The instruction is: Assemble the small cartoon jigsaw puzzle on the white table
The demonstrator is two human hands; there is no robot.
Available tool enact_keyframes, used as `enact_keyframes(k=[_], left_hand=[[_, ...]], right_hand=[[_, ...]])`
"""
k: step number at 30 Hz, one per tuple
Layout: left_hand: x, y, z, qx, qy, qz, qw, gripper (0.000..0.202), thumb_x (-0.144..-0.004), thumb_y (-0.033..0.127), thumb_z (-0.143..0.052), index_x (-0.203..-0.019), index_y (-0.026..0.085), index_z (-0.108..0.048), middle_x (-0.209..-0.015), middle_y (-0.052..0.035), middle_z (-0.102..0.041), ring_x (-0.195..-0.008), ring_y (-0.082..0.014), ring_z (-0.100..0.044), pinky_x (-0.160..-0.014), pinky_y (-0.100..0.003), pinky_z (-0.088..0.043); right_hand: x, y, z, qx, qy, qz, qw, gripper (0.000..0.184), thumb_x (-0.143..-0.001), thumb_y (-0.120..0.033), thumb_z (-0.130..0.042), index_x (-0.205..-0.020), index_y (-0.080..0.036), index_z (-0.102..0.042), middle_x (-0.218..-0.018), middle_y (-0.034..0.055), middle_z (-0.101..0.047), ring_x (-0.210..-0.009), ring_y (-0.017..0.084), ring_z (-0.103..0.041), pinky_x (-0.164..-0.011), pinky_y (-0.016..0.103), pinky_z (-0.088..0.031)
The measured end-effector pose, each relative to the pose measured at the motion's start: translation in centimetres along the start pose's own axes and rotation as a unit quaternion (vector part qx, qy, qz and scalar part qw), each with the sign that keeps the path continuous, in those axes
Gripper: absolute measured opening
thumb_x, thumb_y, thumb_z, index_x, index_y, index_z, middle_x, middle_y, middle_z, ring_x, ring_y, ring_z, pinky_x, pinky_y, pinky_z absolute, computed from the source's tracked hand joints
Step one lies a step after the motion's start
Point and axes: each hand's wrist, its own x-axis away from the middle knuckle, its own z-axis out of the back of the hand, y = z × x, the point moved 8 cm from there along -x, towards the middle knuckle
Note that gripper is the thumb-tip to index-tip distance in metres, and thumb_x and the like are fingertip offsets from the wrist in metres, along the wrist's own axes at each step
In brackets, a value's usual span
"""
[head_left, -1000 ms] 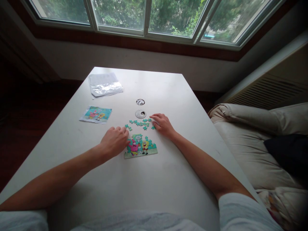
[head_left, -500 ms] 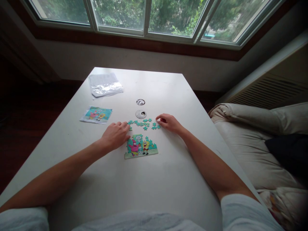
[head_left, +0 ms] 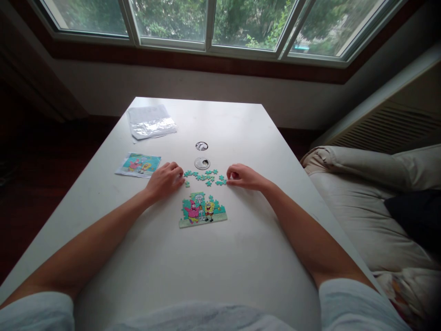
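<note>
A partly assembled jigsaw puzzle (head_left: 204, 210) with cartoon figures lies on the white table in front of me. Its lower edge is straight and its upper outline is jagged. Beyond it is a loose cluster of teal puzzle pieces (head_left: 206, 177). My left hand (head_left: 166, 180) rests at the cluster's left side, fingers curled and close together, and whatever is under the fingertips is hidden. On the right side, my right hand (head_left: 245, 177) has thumb and forefinger drawn together at the outermost puzzle piece (head_left: 223, 182), which they touch.
A picture card (head_left: 139, 164) showing the same cartoon figures lies left of my left hand. Farther back are a clear plastic bag with papers (head_left: 151, 122) and two round inserts (head_left: 201, 163) in the table (head_left: 206, 266). A beige sofa (head_left: 347, 202) stands to the right.
My left hand has moved up and slightly left, away from the assembled puzzle. The right fingers have come down and closer together, and the rightmost piece has shifted a little left.
</note>
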Motion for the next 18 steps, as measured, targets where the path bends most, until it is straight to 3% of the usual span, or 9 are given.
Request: enact_keyframes(k=[6,12,18], left_hand=[[-0.3,-0.8,-0.8,0.039,0.03,0.023,0.999,0.034,-0.094,0.037,-0.053,-0.122,0.021,-0.063,-0.112,-0.0093,-0.062,-0.108,-0.0271,-0.055,-0.095,-0.041,-0.048],[-0.2,-0.5,-1.2,0.05,0.026,0.002,0.998,0.033,-0.096,0.036,-0.05,-0.12,0.021,-0.067,-0.114,-0.01,-0.061,-0.11,-0.0275,-0.053,-0.099,-0.043,-0.046],[-0.2,-0.2,-1.0,0.056,0.02,-0.013,0.998,0.035,-0.095,0.036,-0.05,-0.124,0.021,-0.066,-0.118,-0.0102,-0.061,-0.112,-0.0278,-0.052,-0.101,-0.044,-0.047]], right_hand=[[-0.6,-0.5,-1.2,0.036,0.064,0.01,0.997,0.021,-0.086,-0.04,-0.071,-0.083,-0.021,-0.063,-0.077,0.0006,-0.06,-0.074,0.016,-0.051,-0.071,0.028,-0.037],[-1.0,-1.8,-2.5,0.034,0.102,0.03,0.994,0.017,-0.093,-0.035,-0.062,-0.084,-0.021,-0.065,-0.076,0.0022,-0.061,-0.075,0.018,-0.052,-0.076,0.031,-0.039],[-0.6,-1.4,-2.0,-0.001,0.16,0.011,0.987,0.017,-0.095,-0.022,-0.051,-0.093,-0.022,-0.068,-0.085,0.005,-0.064,-0.082,0.02,-0.055,-0.079,0.033,-0.044]])
